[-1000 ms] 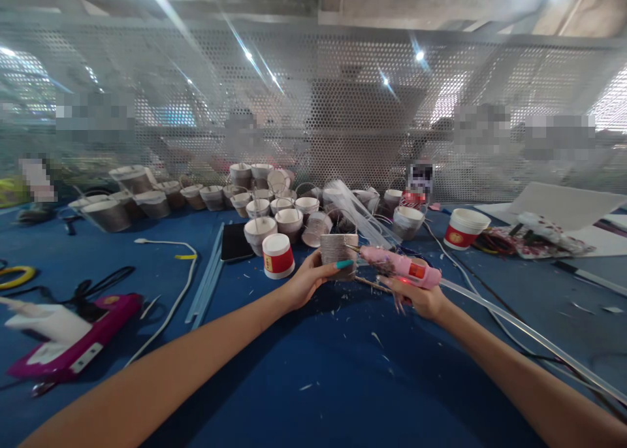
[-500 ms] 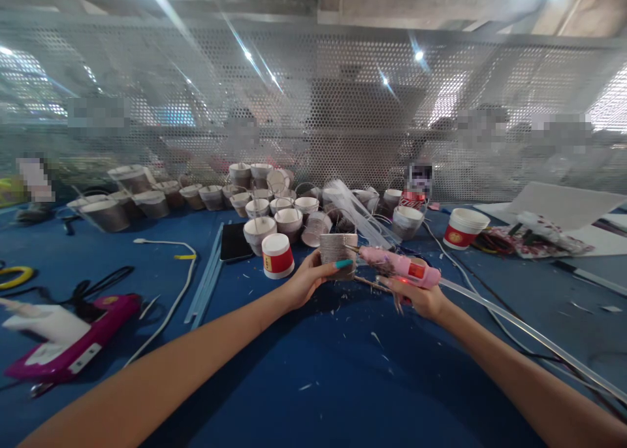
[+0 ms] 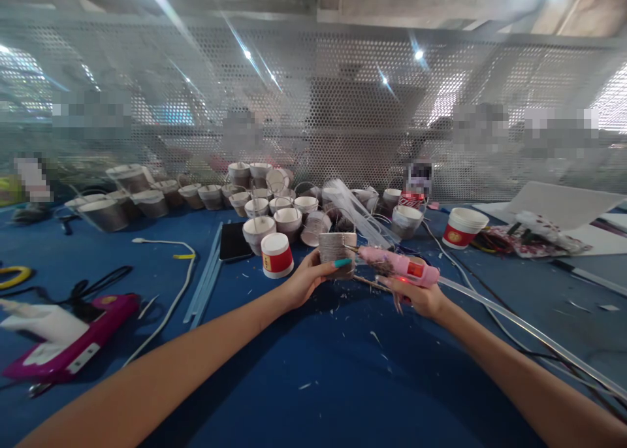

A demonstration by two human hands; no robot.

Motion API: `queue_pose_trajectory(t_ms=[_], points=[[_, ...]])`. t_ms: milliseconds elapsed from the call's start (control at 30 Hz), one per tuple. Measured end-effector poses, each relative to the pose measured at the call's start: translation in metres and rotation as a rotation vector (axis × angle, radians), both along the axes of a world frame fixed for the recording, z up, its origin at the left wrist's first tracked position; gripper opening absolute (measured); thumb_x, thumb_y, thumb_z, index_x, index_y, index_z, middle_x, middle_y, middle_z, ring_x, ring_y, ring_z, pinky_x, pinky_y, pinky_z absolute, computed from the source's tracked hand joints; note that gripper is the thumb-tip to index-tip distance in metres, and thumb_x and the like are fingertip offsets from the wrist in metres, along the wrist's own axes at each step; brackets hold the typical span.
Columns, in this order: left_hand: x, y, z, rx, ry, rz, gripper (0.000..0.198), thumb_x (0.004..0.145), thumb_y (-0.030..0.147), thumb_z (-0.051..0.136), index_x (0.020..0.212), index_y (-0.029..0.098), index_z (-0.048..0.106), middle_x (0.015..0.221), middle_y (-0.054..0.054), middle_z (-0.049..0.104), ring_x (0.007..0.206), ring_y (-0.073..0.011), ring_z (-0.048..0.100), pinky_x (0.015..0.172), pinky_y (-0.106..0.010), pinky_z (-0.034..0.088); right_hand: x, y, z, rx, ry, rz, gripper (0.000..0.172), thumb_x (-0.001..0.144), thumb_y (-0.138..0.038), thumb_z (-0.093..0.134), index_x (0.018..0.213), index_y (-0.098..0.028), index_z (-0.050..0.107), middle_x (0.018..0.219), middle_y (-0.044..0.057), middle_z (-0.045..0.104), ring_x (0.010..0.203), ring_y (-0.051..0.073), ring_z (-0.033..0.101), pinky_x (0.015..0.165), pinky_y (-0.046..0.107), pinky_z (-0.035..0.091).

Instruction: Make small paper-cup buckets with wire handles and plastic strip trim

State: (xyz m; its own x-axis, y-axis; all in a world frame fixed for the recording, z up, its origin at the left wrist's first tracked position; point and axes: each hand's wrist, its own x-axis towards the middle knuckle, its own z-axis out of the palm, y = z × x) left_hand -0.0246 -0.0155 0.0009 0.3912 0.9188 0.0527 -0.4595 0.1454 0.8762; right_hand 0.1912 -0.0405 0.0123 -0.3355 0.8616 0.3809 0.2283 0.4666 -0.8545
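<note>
My left hand point(image 3: 309, 279) grips a small cup wrapped in grey cord point(image 3: 334, 247), its thumb lying across the near side. My right hand point(image 3: 420, 296) is closed round a pink hot glue gun point(image 3: 399, 265), whose metal nozzle points left and meets the cup's right part. A long clear glue stick point(image 3: 514, 324) runs out of the gun's back end toward the lower right. Below the nozzle, a strand of brown cord point(image 3: 368, 283) stretches from the cup toward my right hand. Close behind my left hand, a white paper cup with a red band point(image 3: 277, 256) stands upside down.
Several cord-wrapped cups point(image 3: 259, 231) crowd the table's back. Loose glue sticks point(image 3: 203, 278) lie beside a black phone point(image 3: 234, 242). A purple power strip point(image 3: 73, 343) sits at left; stacked paper cups point(image 3: 464, 228) stand at right. A perforated metal screen point(image 3: 362, 108) rises behind.
Almost nothing differs. The whole view has shifted very slightly, while both hands keep their hold and the nozzle stays at the cup.
</note>
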Motion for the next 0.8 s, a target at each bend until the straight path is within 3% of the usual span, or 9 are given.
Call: queue_pose_trajectory(t_ms=[300,567,800], points=[[0.0,0.0,0.0,-0.013,-0.006,0.002,0.041,0.059,0.021,0.075,0.096,0.014,0.061,0.099,-0.009,0.066,0.094,-0.0251,0.061,0.087,-0.04,0.043,0.0,0.002,-0.002,-0.057,0.055,0.044,0.027,0.071,-0.036,0.061,0.053,-0.018,0.052,0.035,-0.005,0.044,0.029,0.007,0.038,0.028,0.02,0.03],[-0.001,0.002,-0.003,0.005,0.0,-0.013,0.037,0.062,0.02,0.072,0.097,0.015,0.062,0.104,-0.009,0.065,0.097,-0.0247,0.06,0.089,-0.038,0.041,0.003,0.003,-0.009,-0.122,0.154,0.022,0.038,0.068,-0.04,0.064,0.041,-0.019,0.048,0.034,-0.002,0.044,0.031,0.007,0.037,0.03,0.022,0.028],[-0.005,0.005,-0.006,0.013,0.029,-0.152,0.037,0.057,0.024,0.073,0.092,0.014,0.066,0.094,-0.007,0.068,0.092,-0.0222,0.06,0.087,-0.033,0.039,0.006,0.007,-0.02,-0.277,0.303,0.015,0.028,0.062,-0.039,0.066,0.046,-0.019,0.056,0.035,-0.001,0.048,0.031,0.009,0.04,0.03,0.023,0.029]])
